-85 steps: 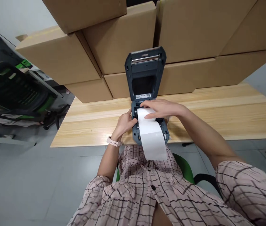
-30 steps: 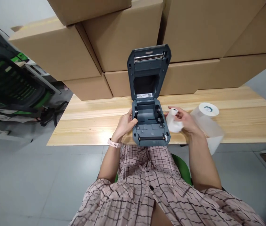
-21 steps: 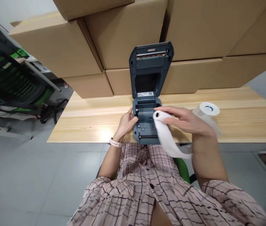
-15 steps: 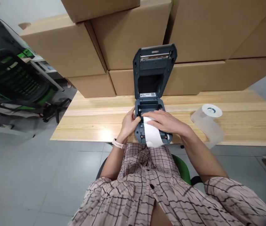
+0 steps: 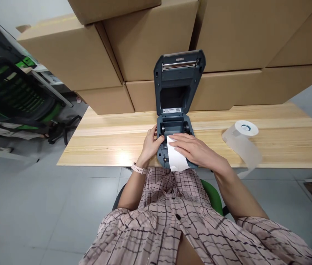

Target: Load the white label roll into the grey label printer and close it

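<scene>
A dark grey label printer (image 5: 172, 119) stands on the table's front edge with its lid (image 5: 174, 79) raised. My left hand (image 5: 152, 144) grips the printer's left side, thumb over the inner rim and fingers along the outside. A white paper strip (image 5: 177, 159) lies over the front of the printer, its free end reaching past the front edge. Across the upper part of this strip my right hand (image 5: 193, 147) rests, fingers stretched out and flat. Part of the strip and the printer's right side are hidden under it.
A paper roll (image 5: 246, 128) sits to the right on the wooden table (image 5: 109, 141), its pale strip (image 5: 245, 152) trailing over the front edge. Stacked cardboard boxes (image 5: 156, 40) line the back. An office chair (image 5: 20, 95) and part of a person are at left.
My right hand has flattened out over the white strip, where its fingers were curled on it before. The strip lies straighter. My left hand stays on the printer.
</scene>
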`<state>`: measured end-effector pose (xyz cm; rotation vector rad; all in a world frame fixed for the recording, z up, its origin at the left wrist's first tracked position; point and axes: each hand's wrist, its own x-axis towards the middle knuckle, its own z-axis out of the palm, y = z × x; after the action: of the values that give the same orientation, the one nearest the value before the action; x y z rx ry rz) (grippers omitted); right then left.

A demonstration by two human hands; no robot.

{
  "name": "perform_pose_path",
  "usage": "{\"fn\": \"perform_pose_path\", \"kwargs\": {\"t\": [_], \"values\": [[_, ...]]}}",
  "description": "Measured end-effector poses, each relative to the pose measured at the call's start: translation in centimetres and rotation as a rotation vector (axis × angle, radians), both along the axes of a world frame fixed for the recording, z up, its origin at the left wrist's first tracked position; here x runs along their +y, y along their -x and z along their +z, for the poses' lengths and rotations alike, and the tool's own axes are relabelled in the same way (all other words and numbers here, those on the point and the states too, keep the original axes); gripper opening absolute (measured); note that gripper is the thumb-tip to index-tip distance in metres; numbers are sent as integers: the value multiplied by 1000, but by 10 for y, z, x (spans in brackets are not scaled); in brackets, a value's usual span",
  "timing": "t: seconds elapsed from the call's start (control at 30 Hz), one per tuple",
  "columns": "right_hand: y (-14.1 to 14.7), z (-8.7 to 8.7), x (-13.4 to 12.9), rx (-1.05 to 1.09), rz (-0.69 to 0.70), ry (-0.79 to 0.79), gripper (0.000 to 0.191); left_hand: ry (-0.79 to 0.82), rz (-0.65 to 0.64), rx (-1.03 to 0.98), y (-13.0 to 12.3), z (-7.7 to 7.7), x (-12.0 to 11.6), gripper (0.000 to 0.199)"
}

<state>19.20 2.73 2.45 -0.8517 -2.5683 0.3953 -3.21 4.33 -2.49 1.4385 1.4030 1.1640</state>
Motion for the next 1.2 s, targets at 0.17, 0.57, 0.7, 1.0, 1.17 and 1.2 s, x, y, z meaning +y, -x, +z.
{"fn": "perform_pose_path", "kwargs": {"t": [0.17, 0.57, 0.7, 1.0, 1.17, 1.2], "values": [[4, -6, -34, -58, -51, -113, 41, 15, 15, -26, 0, 1, -2, 66], [4, -11, -72, -17, -79, -92, 43, 27, 12, -117, -2, 0, -2, 65], [3, -11, -71, -8, -69, -84, 44, 30, 1, -122, -2, 1, -2, 65], [1, -12, -73, 38, -67, -34, 48, 52, -5, -167, -4, 6, -5, 70], [0, -11, -75, 39, -67, -50, 49, 74, -10, -169, -4, 8, -6, 72], [-1, -11, -75, 40, -67, -58, 48, 76, -13, -174, -4, 8, -7, 73]]}}
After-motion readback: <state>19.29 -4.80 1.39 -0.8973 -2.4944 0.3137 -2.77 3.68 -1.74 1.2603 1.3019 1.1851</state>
